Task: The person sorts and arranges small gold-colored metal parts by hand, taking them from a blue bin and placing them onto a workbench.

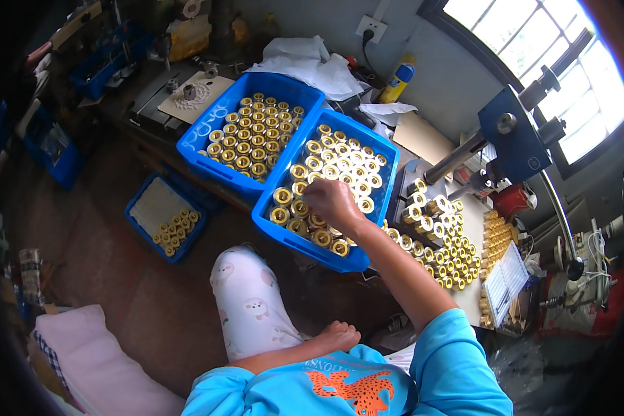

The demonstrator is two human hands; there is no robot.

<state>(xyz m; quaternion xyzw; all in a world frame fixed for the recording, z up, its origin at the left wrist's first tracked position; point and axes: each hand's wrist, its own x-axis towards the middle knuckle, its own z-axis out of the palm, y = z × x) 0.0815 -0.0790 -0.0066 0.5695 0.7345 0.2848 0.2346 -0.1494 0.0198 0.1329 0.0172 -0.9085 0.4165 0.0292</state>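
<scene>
1. My right hand [331, 201] is down in the near blue crate [357, 258], fingers curled over the brass rings [305, 223] in its lower rows. The back of the hand hides my fingertips, so I cannot tell if that grip has a ring pinched or only rests on them.
2. My left hand [336, 338] sits loosely closed against my knee, grasping nothing, well apart from the work.
3. The rings stand on end in neat rows, touching each other. I judge the clean way is to lift one straight up, so its neighbours stay put.
4. The far blue crate [218, 118] beside it holds more rings, packed the same way.
5. To the right, on the desk [473, 229], small brass fittings [451, 260] lie crowded beneath the blue hand press [514, 142].
6. A small blue tray [137, 220] down on the floor holds a few more pieces.
7. I judge I should keep my wrist high here, since a dragging forearm could tip the crate's edge row.
</scene>
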